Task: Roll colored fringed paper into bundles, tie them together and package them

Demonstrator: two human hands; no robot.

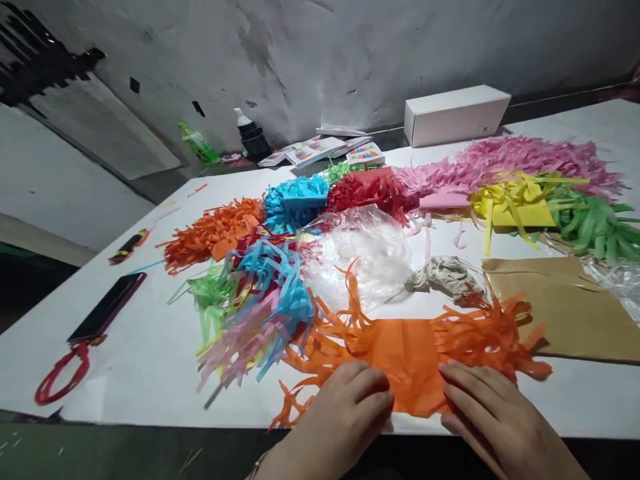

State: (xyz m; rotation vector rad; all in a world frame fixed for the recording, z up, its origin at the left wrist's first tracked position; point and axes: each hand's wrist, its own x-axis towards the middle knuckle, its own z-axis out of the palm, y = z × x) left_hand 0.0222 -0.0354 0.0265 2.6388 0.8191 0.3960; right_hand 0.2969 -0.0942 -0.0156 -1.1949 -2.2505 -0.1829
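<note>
Orange fringed paper (404, 357) lies at the near edge of the counter (165, 373), directly in front of the person; its plain middle panel is flat and slightly creased, with cut strips spreading to both sides. Left hand (350, 403): fingers bent and close together, touching the panel's left side near the lower edge. Right hand (487, 407): fingers together, gently curved, tips on the panel's right side. Thumbs largely hidden; cannot tell whether either hand pinches the paper or only presses it.

Behind the orange paper: crumpled clear plastic bag (363, 253), with a bundle of pale cord (447, 277) just to its right. Cardboard sheet (565, 307) at right, its left end near the orange strips. Mixed-colour fringe pile (260, 300) on the left, near the orange strips. Farther back, blue fringe (296, 200) stands between a second orange bundle (217, 233) and red fringe (367, 193). Phone (107, 307) at far left, red strap (65, 377) attached. White box (455, 117) by the wall.
</note>
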